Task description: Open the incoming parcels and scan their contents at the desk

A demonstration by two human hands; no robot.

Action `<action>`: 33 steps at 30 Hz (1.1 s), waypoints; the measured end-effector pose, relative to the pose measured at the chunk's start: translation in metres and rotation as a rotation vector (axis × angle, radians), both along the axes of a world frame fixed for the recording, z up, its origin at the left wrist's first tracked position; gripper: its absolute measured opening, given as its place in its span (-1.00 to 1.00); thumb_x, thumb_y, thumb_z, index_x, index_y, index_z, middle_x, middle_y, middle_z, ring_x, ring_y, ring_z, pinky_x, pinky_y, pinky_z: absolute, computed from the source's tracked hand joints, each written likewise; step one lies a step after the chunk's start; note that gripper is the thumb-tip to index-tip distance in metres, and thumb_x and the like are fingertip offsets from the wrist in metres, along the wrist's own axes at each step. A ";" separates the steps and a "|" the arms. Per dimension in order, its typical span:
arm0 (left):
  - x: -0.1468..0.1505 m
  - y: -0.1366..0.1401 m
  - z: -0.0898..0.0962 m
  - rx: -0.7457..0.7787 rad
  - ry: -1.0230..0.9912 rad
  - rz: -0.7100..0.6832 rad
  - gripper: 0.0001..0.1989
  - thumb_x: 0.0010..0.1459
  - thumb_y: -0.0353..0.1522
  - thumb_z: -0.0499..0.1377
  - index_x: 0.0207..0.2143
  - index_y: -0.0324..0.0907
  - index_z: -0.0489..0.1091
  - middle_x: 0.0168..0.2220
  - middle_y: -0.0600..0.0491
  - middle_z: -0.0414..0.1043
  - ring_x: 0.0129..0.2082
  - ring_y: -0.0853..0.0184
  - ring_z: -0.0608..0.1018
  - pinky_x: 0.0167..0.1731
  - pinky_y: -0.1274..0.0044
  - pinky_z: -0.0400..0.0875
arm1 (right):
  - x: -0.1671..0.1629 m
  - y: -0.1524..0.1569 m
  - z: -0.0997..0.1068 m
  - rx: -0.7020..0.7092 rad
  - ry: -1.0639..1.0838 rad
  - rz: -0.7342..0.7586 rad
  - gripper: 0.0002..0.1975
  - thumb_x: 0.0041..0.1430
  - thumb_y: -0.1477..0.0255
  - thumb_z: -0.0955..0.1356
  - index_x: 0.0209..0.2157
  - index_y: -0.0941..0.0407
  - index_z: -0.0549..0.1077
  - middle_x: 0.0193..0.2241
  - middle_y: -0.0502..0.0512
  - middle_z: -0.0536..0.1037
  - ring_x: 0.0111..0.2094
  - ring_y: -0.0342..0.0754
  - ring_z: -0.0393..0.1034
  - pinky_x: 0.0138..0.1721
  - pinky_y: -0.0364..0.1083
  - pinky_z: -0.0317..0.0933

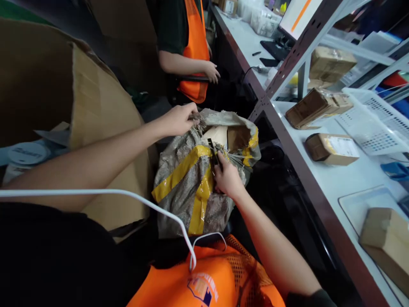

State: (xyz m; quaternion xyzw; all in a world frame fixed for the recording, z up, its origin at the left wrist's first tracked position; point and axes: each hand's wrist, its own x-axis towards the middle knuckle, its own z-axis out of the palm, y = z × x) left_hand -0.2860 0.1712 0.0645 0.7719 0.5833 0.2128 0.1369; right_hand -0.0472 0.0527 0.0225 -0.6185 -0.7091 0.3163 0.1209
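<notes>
A grey woven sack (174,213) with strips of yellow tape (200,207) stands upright in front of me, its top cut open and frayed. Cardboard and something pale (218,135) show through the opening. My left hand (181,119) is closed on the sack's ragged rim at the far left. In my right hand (228,175) is a slim black utility knife (213,150), its tip pointing up and away at the front of the opening. Some of the knife is hidden by my fingers.
A large open cardboard carton (105,106) stands to my left. On the right, a white workbench (322,179) bears small boxes (332,148) and a white plastic basket (373,121). Ahead is a co-worker in an orange vest (196,47). A white cable (128,192) crosses near me.
</notes>
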 end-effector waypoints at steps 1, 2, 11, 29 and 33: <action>-0.008 0.002 -0.003 -0.006 -0.009 0.024 -0.63 0.27 -0.24 0.16 0.06 -0.23 0.43 -0.10 -0.11 0.59 -0.09 0.09 0.62 -0.05 0.37 0.45 | 0.012 -0.002 0.000 -0.007 0.035 -0.035 -0.33 0.44 0.41 0.23 0.53 0.12 0.13 -0.16 0.26 0.70 -0.13 0.19 0.66 0.07 0.16 0.48; -0.016 0.004 -0.007 -0.015 -0.004 0.051 -0.60 0.28 -0.22 0.16 0.10 -0.22 0.41 -0.07 -0.13 0.58 -0.05 0.07 0.61 -0.01 0.35 0.45 | 0.024 -0.004 -0.001 -0.022 0.071 -0.074 -0.33 0.43 0.40 0.25 0.52 0.11 0.17 -0.24 0.22 0.69 -0.23 0.17 0.66 -0.01 0.15 0.51; -0.039 -0.022 -0.008 0.033 0.231 -0.183 -0.01 0.15 0.20 0.24 0.47 -0.10 0.18 0.59 -0.06 -0.38 0.54 -0.34 -0.39 0.43 -0.10 -0.41 | 0.068 -0.023 -0.008 -0.090 0.381 -0.250 -0.26 0.35 0.27 0.34 0.50 0.06 0.20 -0.58 -0.04 0.49 -0.72 -0.03 0.38 -0.72 -0.09 0.30; 0.072 -0.156 0.020 -1.081 0.162 -1.165 -0.69 0.19 -0.05 0.32 -0.17 -0.03 0.68 -0.23 0.05 0.69 -0.31 0.24 0.64 -0.31 0.54 0.45 | 0.137 0.012 0.008 0.105 0.338 -0.279 -0.79 0.30 0.25 0.33 -0.10 0.04 0.39 -0.57 -0.08 0.47 -0.65 -0.04 0.41 -0.60 -0.11 0.30; 0.110 -0.140 0.028 -0.972 0.354 -1.018 -0.41 0.25 0.18 0.17 -0.39 -0.10 0.68 -0.39 -0.05 0.66 -0.50 0.24 0.55 -0.43 0.49 0.41 | 0.160 0.001 0.003 0.065 0.442 -0.326 -0.80 0.25 0.30 0.33 -0.12 0.01 0.30 -0.53 -0.11 0.50 -0.57 -0.07 0.45 -0.56 -0.15 0.34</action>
